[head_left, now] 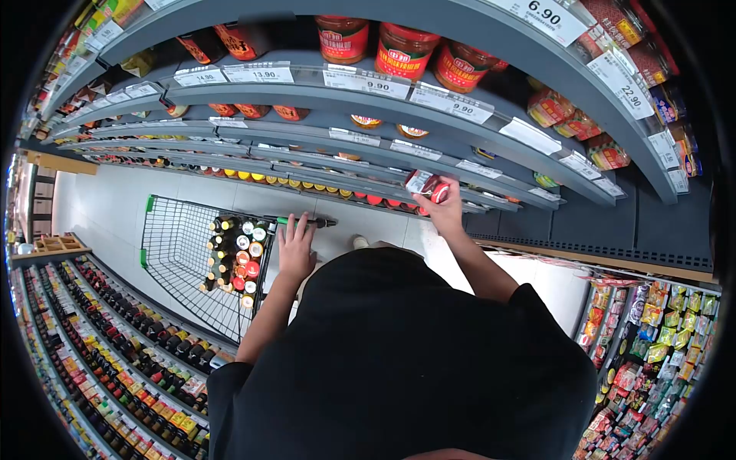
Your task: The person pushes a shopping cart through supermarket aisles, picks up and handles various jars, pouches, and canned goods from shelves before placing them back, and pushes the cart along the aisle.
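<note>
And here's the right hand, closed on a small jar with a red lid, out in front of the lower shelves. The fingers and thumb are clamped around the lid end, and the labelled side faces away from the palm.

Over to the left hand: fingers apart, laid across the green handle of the shopping cart; whether they press on it, I can't tell. Inside the cart, bottles and lidded jars stand packed together near the handle end.

Now, the handling! That jar looks like glass, so I'd call it stiff, smooth and rather heavy for its size, slippery if the wall is oily, and breakable if it drops or knocks a shelf edge. The best hold, by my reckoning, is around the body, just under the lid, thumb opposite the fingers; gripping the lid alone trusts everything to the thread. A firm squeeze shouldn't dent it. How full it is, I can't tell.
</note>
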### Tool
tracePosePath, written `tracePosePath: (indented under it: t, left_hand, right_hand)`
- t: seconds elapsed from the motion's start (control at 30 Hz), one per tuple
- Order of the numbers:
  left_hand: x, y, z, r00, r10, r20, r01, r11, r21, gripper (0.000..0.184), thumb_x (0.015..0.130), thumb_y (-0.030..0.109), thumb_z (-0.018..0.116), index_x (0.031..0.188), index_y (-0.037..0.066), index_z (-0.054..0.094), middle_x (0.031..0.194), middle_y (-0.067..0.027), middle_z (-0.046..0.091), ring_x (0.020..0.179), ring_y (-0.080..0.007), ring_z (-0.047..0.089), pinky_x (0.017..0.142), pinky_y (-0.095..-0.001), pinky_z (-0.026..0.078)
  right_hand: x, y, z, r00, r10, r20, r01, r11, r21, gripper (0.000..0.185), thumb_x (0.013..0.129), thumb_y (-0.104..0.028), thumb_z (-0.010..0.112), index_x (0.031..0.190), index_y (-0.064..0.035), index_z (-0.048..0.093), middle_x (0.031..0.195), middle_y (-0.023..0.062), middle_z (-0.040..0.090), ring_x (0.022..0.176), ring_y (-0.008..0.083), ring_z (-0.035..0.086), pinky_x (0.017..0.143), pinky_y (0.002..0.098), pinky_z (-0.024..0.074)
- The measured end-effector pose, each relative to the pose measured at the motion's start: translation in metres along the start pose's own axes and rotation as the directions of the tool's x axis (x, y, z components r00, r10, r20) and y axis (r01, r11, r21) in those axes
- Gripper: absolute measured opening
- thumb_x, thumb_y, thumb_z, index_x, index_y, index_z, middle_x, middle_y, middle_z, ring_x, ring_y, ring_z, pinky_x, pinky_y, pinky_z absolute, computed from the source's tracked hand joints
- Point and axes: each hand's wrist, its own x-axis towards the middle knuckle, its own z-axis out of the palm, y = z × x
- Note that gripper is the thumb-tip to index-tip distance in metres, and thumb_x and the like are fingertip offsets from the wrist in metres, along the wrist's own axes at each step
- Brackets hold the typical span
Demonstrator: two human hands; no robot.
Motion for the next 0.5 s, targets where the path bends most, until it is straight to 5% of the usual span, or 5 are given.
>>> tracePosePath:
  t: [0.1, 0.17, 0.3, 0.47, 0.5]
  left_hand:
    - [0.002, -0.005, 0.008, 0.996, 0.056, -0.065, -0.065, 0.987, -0.144, 0.039, 0.074, 0.011, 0.072, 0.113, 0.012, 0.066, 0.154, -0.0101, 0.037, 0.146, -0.0372, 0.027, 0.110, -0.0537, 0.037]
    - [0.003, -0.007, 0.007, 0.992, 0.070, -0.108, -0.089, 0.978, -0.189, 0.037, 0.073, 0.010, 0.072, 0.110, 0.012, 0.067, 0.152, -0.0102, 0.040, 0.145, -0.0376, 0.029, 0.108, -0.0513, 0.041]
    - [0.002, -0.007, 0.004, 0.993, 0.041, -0.115, -0.069, 0.965, -0.254, 0.036, 0.072, 0.006, 0.073, 0.107, 0.011, 0.066, 0.147, -0.0163, 0.043, 0.140, -0.0435, 0.034, 0.112, -0.0499, 0.037]
    - [0.002, -0.008, 0.006, 0.991, 0.028, -0.130, -0.061, 0.965, -0.255, 0.033, 0.072, 0.005, 0.072, 0.105, 0.011, 0.067, 0.147, -0.0154, 0.044, 0.140, -0.0419, 0.035, 0.112, -0.0485, 0.036]
    - [0.002, -0.008, 0.006, 0.991, 0.027, -0.131, -0.060, 0.965, -0.255, 0.033, 0.072, 0.005, 0.072, 0.105, 0.011, 0.067, 0.147, -0.0154, 0.044, 0.140, -0.0419, 0.035, 0.112, -0.0485, 0.036]
  right_hand:
    - [0.006, 0.001, -0.005, 0.989, -0.146, -0.024, 0.140, 0.976, -0.167, 0.066, 0.073, -0.007, 0.087, 0.124, -0.0016, 0.047, 0.112, 0.0119, 0.062, 0.100, 0.0191, 0.064, 0.087, 0.0321, 0.0529]
    - [0.005, -0.013, -0.003, 0.962, -0.264, -0.065, 0.203, 0.856, -0.475, 0.066, 0.071, -0.013, 0.089, 0.122, -0.0001, 0.050, 0.114, 0.0159, 0.060, 0.103, 0.0276, 0.063, 0.087, 0.0370, 0.0516]
    - [0.007, -0.010, 0.006, 0.953, -0.279, -0.114, 0.170, 0.810, -0.561, 0.064, 0.070, -0.018, 0.089, 0.119, 0.0011, 0.054, 0.117, 0.0198, 0.057, 0.109, 0.0361, 0.058, 0.094, 0.0423, 0.0467]
    - [0.010, -0.017, 0.013, 0.951, -0.285, -0.122, 0.183, 0.834, -0.521, 0.061, 0.071, -0.017, 0.089, 0.118, 0.0018, 0.055, 0.119, 0.0175, 0.058, 0.109, 0.0317, 0.058, 0.095, 0.0403, 0.0462]
    - [0.015, -0.010, 0.016, 0.950, -0.259, -0.177, 0.206, 0.941, -0.270, 0.061, 0.072, -0.017, 0.089, 0.118, 0.0023, 0.055, 0.119, 0.0157, 0.060, 0.106, 0.0286, 0.060, 0.093, 0.0391, 0.0470]
